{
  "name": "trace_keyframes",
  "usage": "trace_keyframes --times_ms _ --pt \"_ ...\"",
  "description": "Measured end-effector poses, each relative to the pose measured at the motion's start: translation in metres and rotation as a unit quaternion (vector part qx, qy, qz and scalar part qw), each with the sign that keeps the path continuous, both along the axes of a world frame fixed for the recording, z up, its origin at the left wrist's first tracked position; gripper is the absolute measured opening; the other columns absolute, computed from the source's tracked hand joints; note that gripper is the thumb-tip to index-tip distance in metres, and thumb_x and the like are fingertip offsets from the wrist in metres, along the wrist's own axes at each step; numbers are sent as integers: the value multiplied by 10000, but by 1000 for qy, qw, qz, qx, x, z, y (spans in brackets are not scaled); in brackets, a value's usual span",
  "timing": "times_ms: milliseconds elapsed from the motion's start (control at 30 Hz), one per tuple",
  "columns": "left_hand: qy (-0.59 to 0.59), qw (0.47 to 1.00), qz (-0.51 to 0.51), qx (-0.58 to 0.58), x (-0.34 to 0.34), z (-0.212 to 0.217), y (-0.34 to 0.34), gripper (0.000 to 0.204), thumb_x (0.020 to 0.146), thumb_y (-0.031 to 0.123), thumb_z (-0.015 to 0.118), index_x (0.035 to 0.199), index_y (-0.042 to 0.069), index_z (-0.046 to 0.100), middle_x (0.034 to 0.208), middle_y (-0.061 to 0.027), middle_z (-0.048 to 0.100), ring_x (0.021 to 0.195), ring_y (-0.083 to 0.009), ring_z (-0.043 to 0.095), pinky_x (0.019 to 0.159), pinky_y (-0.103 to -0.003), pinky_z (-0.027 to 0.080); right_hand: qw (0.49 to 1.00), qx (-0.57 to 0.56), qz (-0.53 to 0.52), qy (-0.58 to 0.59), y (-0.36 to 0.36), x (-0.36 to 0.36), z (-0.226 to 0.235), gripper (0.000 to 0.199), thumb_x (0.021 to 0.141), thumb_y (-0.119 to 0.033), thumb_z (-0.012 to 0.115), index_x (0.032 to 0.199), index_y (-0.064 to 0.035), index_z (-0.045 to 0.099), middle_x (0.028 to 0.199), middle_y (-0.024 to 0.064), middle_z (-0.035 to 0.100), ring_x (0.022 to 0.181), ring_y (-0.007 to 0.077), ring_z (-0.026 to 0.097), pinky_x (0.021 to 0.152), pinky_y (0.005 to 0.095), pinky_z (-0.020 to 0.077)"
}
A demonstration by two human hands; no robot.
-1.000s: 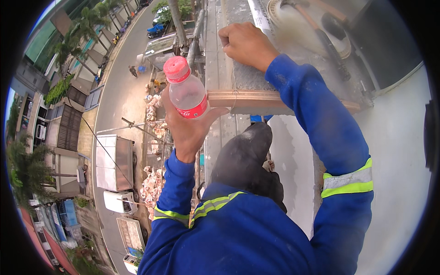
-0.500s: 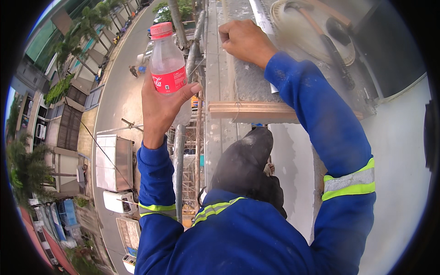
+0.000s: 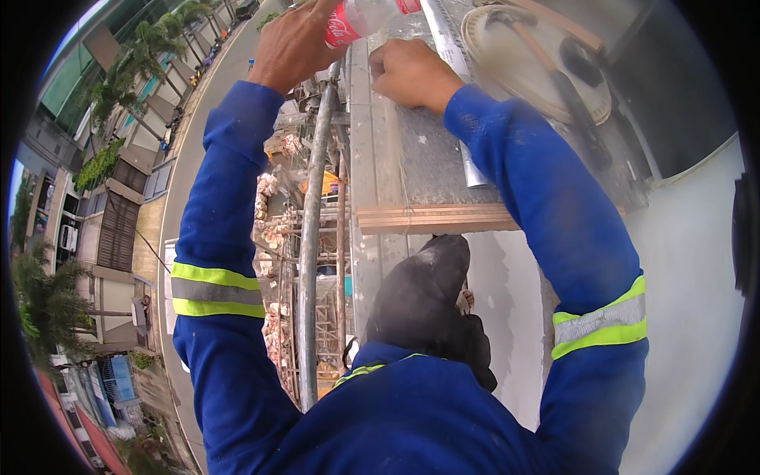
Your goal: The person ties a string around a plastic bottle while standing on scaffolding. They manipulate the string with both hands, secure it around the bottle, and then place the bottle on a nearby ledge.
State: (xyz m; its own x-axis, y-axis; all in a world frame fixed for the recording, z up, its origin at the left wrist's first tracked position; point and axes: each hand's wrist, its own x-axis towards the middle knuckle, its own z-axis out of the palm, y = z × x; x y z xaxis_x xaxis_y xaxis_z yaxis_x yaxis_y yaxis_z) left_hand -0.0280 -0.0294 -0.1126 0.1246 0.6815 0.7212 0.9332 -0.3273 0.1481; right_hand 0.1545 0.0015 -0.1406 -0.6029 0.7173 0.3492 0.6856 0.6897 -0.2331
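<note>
My left hand point(image 3: 293, 49) is wrapped round a clear plastic bottle point(image 3: 372, 16) with a red label, raised at the top edge of the view. The bottle lies tilted, its red cap point(image 3: 408, 5) toward the right and partly cut off by the frame. My right hand point(image 3: 416, 73) is closed, fingers curled, just below the bottle and above a grey, dusty board point(image 3: 431, 150). Whatever its fingers hold, if anything, is hidden. Beside that hand lies a long silver strip point(image 3: 447, 39) on the board.
A layered wooden edge point(image 3: 435, 218) crosses below the board. At right, a round pale basin point(image 3: 475, 39) lies with a long-handled tool point(image 3: 534, 39). A metal scaffold pipe point(image 3: 313, 237) stands at left, above a drop to the street point(image 3: 186, 158). A dark cloth-covered shape point(image 3: 416, 309) is below.
My left hand has moved up and right with the bottle, which has gone from upright to tilted with its cap toward the right. My right hand has barely moved.
</note>
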Motion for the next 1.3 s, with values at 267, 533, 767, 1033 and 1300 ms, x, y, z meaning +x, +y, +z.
trace_keyframes --times_ms 267,533,767,1033,1300 --pt "13 1000 -7 -15 5 -17 59 370 887 289 620 1182 65 607 965 -222 698 932 -405 678 791 -520 515 986 -163 -39 -8 1 5 14 139 787 -137 652 792 -1 682 628 137 654 489 209 645 532 345 543" --pt "-11 1000 1 -21 7 -35 102 309 889 336 624 1025 63 671 883 -211 704 839 -396 695 720 -513 529 981 -179 -54 -61 0 3 28 250 787 -169 630 820 76 671 659 185 676 534 246 686 567 361 566" --pt "-8 998 -33 -45 11 -42 126 350 837 333 671 1059 65 635 907 -210 707 847 -396 698 718 -503 541 980 -182 -61 -49 -4 7 32 269 779 -164 562 824 58 705 727 191 701 590 258 712 687 354 588" --pt "46 998 40 -17 14 -31 85 578 735 315 772 1206 82 532 979 -211 708 893 -405 689 747 -492 544 990 -83 -87 -73 1 6 24 278 770 -186 621 927 18 725 980 225 715 911 344 712 873 409 562" --pt "-250 967 -45 -35 -29 -20 -45 590 708 302 808 1178 24 585 993 -145 718 876 -235 701 785 -364 541 993 51 -99 33 5 21 44 234 766 -202 670 912 -30 732 895 227 711 883 391 700 831 459 561"
